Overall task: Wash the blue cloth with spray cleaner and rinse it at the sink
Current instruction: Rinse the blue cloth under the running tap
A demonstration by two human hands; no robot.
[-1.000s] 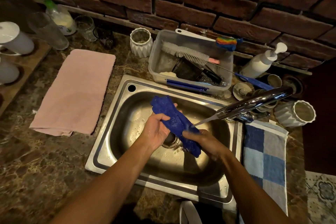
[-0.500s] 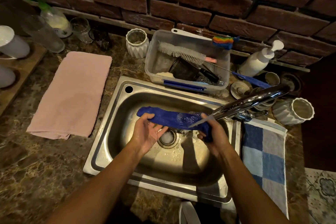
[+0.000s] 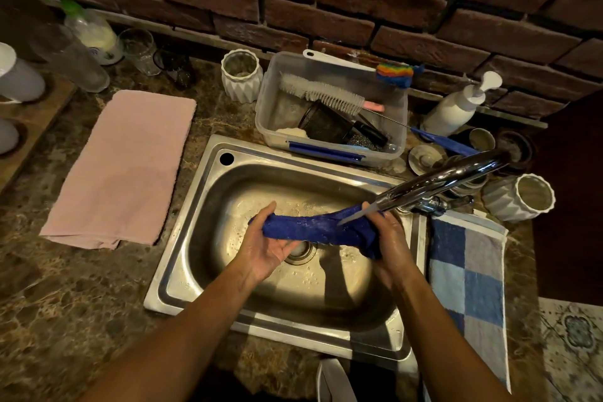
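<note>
Faucet (image 3: 434, 178) base was hidden behind clutter. Blue cloth's (image 3: 313, 228) right end was buried in the right hand (image 3: 390, 238). White object (image 3: 332, 380) (unidentifiable) was cut off at bottom edge.

Deep blue cloth (image 3: 313, 228) (speckled pale); pink towel (image 3: 124, 166) at nine o'clock; blue-and-grey checked towel (image 3: 468, 274) at three o'clock.
</note>
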